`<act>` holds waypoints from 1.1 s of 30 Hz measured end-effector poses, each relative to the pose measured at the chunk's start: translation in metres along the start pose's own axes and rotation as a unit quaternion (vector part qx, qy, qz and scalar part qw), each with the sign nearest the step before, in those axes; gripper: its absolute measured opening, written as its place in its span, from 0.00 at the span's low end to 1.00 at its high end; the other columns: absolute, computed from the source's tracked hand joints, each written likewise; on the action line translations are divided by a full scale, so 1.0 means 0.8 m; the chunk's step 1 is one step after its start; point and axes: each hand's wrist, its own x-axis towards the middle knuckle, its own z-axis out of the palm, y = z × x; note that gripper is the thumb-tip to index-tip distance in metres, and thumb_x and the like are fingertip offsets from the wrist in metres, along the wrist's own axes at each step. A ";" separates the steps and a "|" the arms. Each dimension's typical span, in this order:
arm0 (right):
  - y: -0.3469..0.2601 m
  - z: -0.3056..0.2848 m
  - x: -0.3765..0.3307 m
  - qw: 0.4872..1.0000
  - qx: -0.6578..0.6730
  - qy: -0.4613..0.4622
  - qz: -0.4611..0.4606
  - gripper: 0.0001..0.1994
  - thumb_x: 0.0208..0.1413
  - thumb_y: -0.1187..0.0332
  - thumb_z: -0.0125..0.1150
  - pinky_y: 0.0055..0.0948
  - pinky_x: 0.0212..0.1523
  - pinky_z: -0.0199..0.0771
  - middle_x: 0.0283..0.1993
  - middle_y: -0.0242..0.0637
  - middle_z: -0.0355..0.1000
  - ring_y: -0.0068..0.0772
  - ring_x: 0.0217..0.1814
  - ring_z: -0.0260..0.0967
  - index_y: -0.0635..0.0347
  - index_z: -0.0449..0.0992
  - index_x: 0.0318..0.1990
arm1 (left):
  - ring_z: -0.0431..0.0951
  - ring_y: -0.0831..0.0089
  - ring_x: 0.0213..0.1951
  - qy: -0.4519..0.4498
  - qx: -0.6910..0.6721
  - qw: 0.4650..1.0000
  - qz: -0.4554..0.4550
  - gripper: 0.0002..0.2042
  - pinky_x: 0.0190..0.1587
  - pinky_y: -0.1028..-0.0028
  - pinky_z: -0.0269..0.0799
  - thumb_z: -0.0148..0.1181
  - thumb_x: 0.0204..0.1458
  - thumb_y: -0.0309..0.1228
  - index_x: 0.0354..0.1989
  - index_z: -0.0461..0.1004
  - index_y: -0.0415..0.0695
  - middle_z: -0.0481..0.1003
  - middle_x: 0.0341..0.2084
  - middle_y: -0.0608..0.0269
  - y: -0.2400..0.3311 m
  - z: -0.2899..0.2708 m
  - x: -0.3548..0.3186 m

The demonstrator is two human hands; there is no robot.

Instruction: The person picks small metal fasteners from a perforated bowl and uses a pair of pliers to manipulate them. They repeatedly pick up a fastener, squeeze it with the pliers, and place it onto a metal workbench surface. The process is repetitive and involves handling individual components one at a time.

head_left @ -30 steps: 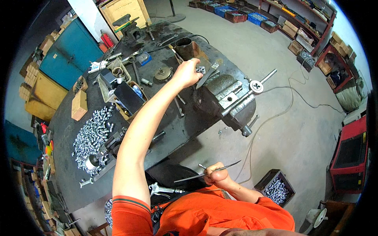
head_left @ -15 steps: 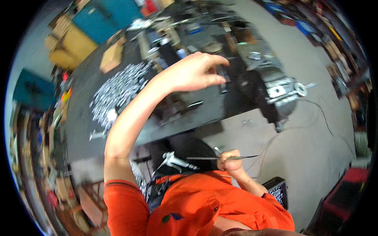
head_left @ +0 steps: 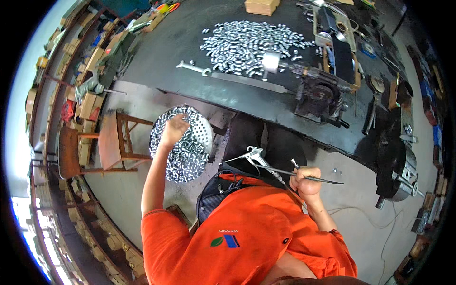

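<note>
My left hand (head_left: pixel 175 130) is over a round perforated metal basin (head_left: pixel 203 135) filled with small shiny metal cylinders (head_left: pixel 186 164). Its fingers are apart and slightly blurred, and I see nothing held in them. In front of my body, my right hand (head_left: pixel 306 181) is closed around a long, thin dark tool (head_left: pixel 327 181), file-like, with a pointed tip at the right. A small shiny metal piece (head_left: pixel 294 163) sticks up beside its fingers. Left of that hand, a silver air blow gun (head_left: pixel 256 156) lies near my lap, with a coiled hose.
On the dark workbench (head_left: pixel 152 71) lie a heap of metal cylinders (head_left: pixel 251 45), a wrench (head_left: pixel 194 69) and a flat metal bar (head_left: pixel 251 83). A dark clamping fixture (head_left: pixel 323 92) stands at the bench edge, a vise-like machine (head_left: pixel 401 173) at right. A wooden chair (head_left: pixel 111 147) stands left.
My left hand has swung from above the bench leftward and down to the basin. The view has turned left. My right hand keeps its hold on the thin tool.
</note>
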 end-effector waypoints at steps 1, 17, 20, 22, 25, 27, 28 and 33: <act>0.003 0.004 0.002 1.000 -0.017 0.002 0.017 0.17 0.42 0.79 0.47 0.22 0.12 0.50 0.09 0.31 0.49 0.22 0.10 0.47 0.60 0.50 0.08 | 0.76 0.75 0.28 -0.036 0.164 0.986 -0.020 0.14 0.34 0.77 0.71 0.54 0.43 0.20 0.42 0.72 0.31 0.77 0.23 0.57 -0.043 -0.006 -0.003; 0.029 0.061 0.036 0.979 -0.128 -0.013 0.161 0.08 0.35 0.75 0.49 0.21 0.18 0.53 0.13 0.29 0.61 0.16 0.17 0.56 0.62 0.62 0.10 | 0.78 0.57 0.34 -0.015 0.515 0.854 -0.069 0.12 0.36 0.61 0.74 0.54 0.45 0.35 0.36 0.70 0.42 0.76 0.32 0.53 -0.235 0.055 0.093; 0.038 0.061 0.036 0.976 -0.135 -0.002 0.174 0.09 0.35 0.74 0.49 0.21 0.17 0.51 0.12 0.27 0.60 0.15 0.16 0.54 0.61 0.62 0.09 | 0.78 0.58 0.33 -0.024 0.526 0.850 -0.015 0.09 0.34 0.62 0.74 0.53 0.46 0.35 0.33 0.72 0.44 0.76 0.30 0.53 -0.222 0.066 0.087; 0.040 0.062 0.035 0.969 -0.164 -0.001 0.184 0.09 0.35 0.73 0.49 0.21 0.17 0.50 0.12 0.27 0.60 0.15 0.16 0.53 0.61 0.61 0.09 | 0.79 0.59 0.31 -0.034 0.532 0.846 0.003 0.07 0.34 0.63 0.74 0.54 0.45 0.31 0.32 0.73 0.44 0.76 0.29 0.53 -0.218 0.072 0.084; 0.036 0.065 0.031 0.971 -0.154 0.002 0.183 0.09 0.36 0.73 0.48 0.20 0.17 0.48 0.12 0.25 0.58 0.13 0.16 0.52 0.60 0.61 0.10 | 0.79 0.63 0.32 -0.059 0.558 0.828 0.005 0.07 0.34 0.66 0.74 0.56 0.42 0.28 0.31 0.74 0.45 0.76 0.31 0.54 -0.198 0.072 0.077; 0.032 0.067 0.029 0.972 -0.164 0.006 0.171 0.09 0.37 0.73 0.48 0.20 0.17 0.48 0.12 0.25 0.58 0.13 0.16 0.51 0.60 0.61 0.10 | 0.79 0.63 0.33 -0.097 0.582 0.807 0.015 0.08 0.35 0.66 0.74 0.56 0.41 0.28 0.32 0.75 0.45 0.76 0.31 0.55 -0.199 0.065 0.078; 0.028 0.069 0.028 0.972 -0.161 0.007 0.168 0.09 0.37 0.73 0.47 0.20 0.17 0.47 0.12 0.24 0.58 0.13 0.16 0.51 0.60 0.61 0.10 | 0.79 0.64 0.33 -0.117 0.599 0.792 0.029 0.08 0.35 0.66 0.74 0.57 0.41 0.28 0.32 0.75 0.44 0.77 0.31 0.55 -0.197 0.063 0.075; 0.028 0.069 0.022 0.977 -0.151 0.010 0.149 0.10 0.38 0.75 0.45 0.20 0.16 0.46 0.12 0.22 0.56 0.11 0.17 0.50 0.59 0.59 0.10 | 0.79 0.63 0.36 -0.158 0.609 0.777 0.026 0.06 0.37 0.65 0.74 0.56 0.42 0.30 0.28 0.78 0.46 0.78 0.31 0.56 -0.192 0.053 0.086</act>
